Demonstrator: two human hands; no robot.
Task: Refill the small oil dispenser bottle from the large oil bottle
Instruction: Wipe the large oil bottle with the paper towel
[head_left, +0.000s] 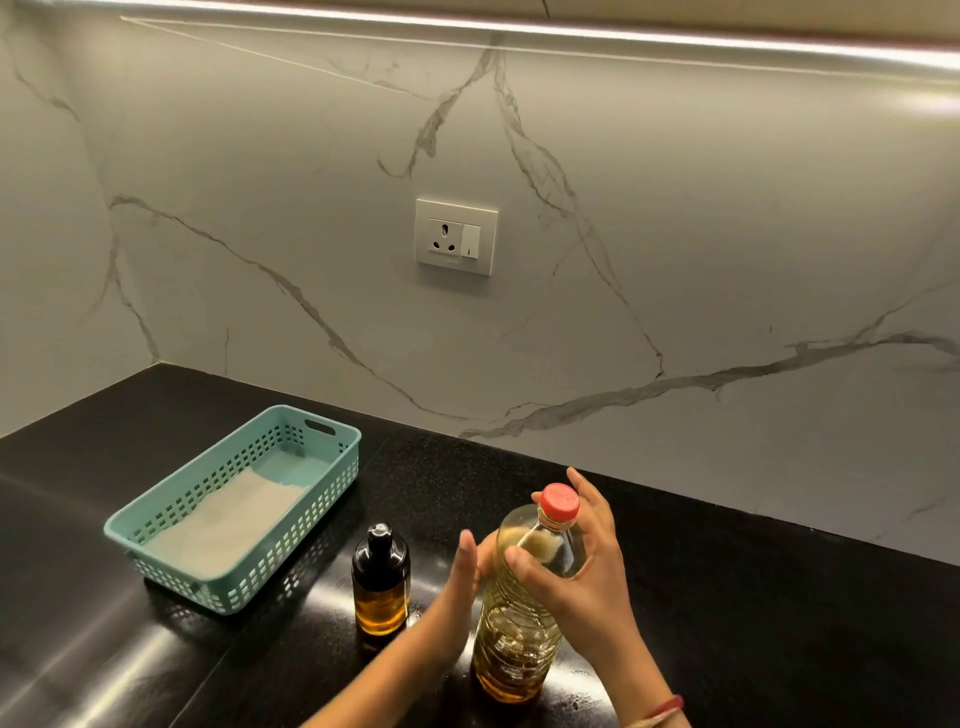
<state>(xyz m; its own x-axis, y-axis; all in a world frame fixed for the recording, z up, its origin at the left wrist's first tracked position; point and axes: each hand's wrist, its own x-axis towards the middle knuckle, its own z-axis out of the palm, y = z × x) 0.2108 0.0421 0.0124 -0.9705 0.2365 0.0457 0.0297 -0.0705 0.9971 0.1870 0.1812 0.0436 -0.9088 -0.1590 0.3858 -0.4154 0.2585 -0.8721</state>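
Oil, pale gold, fills much of the large oil bottle (511, 639), which stands upright near the front of the black surface (753, 623) with its red cap (559, 501) on. The right hand (582, 577) grips its shoulder, fingers curled behind and thumb in front. The left hand (462, 577) lies flat against the bottle's left side, fingers straight and pressed together. Just left stands the small oil dispenser bottle (381, 582), dark glass with a black top, amber oil in its lower part. Farther left, a teal basket (156, 540) holds a white liner (223, 525). Behind, a veined marble wall (727, 234) carries a socket (456, 236) under a light strip (519, 28).
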